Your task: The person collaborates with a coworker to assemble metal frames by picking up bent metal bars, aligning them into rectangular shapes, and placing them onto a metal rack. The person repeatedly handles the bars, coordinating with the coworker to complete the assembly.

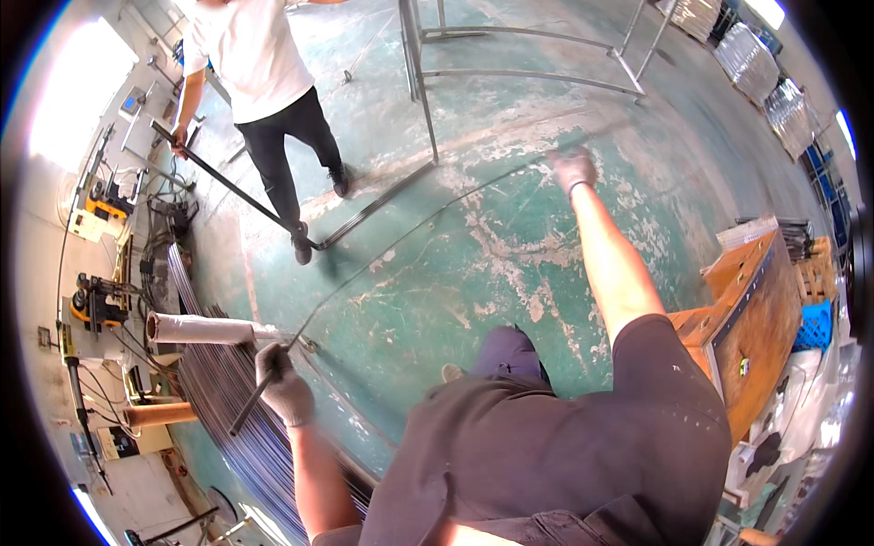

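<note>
My left hand (284, 387), in a pale grey work glove, is closed around a long thin dark metal rod (382, 257) close to its near end. From there the rod slants up and right across the view to my right hand (574, 169). That hand, also gloved, is at the end of my stretched-out arm and a little blurred; its fingers appear wrapped around the rod. Beneath my left hand lies a large bundle of long dark metal rods (223, 382). A roll wrapped in pale film (200, 329) sits beside it.
Ahead on the left, a person in a white shirt (259, 64) holds a dark bar (232, 187), its lower end by the floor bars (378, 207). A metal frame (537, 77) stands at the back. A wooden bench (742, 318) is at my right, wrapped stacks (787, 114) beyond.
</note>
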A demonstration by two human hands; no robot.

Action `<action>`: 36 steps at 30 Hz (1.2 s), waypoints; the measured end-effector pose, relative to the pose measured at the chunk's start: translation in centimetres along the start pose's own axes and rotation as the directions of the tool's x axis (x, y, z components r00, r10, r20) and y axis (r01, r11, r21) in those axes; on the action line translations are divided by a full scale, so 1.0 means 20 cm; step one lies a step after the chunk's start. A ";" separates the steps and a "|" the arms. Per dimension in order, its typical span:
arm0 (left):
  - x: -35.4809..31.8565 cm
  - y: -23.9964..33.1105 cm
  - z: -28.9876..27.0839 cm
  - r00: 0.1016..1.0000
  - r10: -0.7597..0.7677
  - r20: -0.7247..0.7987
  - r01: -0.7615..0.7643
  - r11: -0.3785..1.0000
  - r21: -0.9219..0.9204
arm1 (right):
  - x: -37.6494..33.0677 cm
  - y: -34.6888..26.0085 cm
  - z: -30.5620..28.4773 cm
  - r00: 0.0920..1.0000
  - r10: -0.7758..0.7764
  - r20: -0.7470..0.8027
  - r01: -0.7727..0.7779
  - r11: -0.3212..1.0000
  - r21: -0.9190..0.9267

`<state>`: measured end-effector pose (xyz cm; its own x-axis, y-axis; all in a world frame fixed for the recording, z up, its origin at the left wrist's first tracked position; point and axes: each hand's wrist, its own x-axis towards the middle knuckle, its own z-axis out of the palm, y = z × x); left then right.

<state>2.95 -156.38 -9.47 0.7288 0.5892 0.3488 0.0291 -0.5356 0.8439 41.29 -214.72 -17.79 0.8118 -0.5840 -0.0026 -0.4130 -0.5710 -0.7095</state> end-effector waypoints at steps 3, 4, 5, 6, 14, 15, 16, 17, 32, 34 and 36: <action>0.16 -0.14 -0.03 0.994 0.006 -0.106 -0.014 0.997 -0.071 | 0.47 0.33 0.00 0.909 0.413 0.047 -0.416 0.901 0.120; 0.23 -0.15 -0.04 0.992 0.032 -0.123 -0.039 0.998 -0.054 | 0.52 0.37 0.04 0.861 0.504 0.076 -0.501 0.810 0.306; 0.29 -0.13 -0.06 0.990 0.003 -0.138 -0.007 1.000 -0.029 | 0.49 0.32 0.11 0.844 0.536 0.007 -0.484 0.757 0.438; 0.36 -0.12 -0.06 0.987 -0.022 -0.160 0.020 1.000 -0.012 | 0.47 0.26 0.15 0.819 0.570 -0.058 -0.442 0.694 0.568; 1.03 -0.21 0.10 0.949 -0.069 -0.306 0.130 0.975 0.182 | 0.69 -0.23 0.27 0.933 0.074 0.353 -0.132 0.981 0.141; 1.12 -0.20 0.14 0.954 -0.073 -0.292 0.123 0.980 0.155 | 0.67 -0.37 0.30 0.935 0.034 0.353 -0.098 0.981 0.165; 1.21 -0.19 0.19 0.947 -0.116 -0.300 0.168 0.974 0.155 | 0.73 -0.46 0.34 0.925 0.015 0.379 -0.089 0.980 0.180; 1.30 -0.19 0.23 0.945 -0.117 -0.306 0.163 0.978 0.129 | 0.79 -0.54 0.39 0.914 -0.003 0.405 -0.083 0.977 0.195; 2.33 -0.75 0.53 0.913 -0.196 -0.358 0.219 0.976 0.022 | 1.12 -1.68 1.03 0.932 -0.186 0.312 0.158 0.981 0.115; 2.43 -0.84 0.53 0.917 -0.210 -0.339 0.245 0.967 0.064 | 1.12 -1.76 1.11 0.928 -0.182 0.325 0.160 0.983 0.095; 2.52 -0.92 0.52 0.911 -0.217 -0.350 0.260 0.962 0.080 | 1.13 -1.84 1.19 0.922 -0.182 0.341 0.164 0.983 0.080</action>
<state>46.32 -123.18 -11.60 0.4182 0.8648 0.2779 0.2721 -0.4112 0.8700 84.76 -193.13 -8.48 0.9646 -0.2382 -0.1132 -0.2395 -0.6111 -0.7545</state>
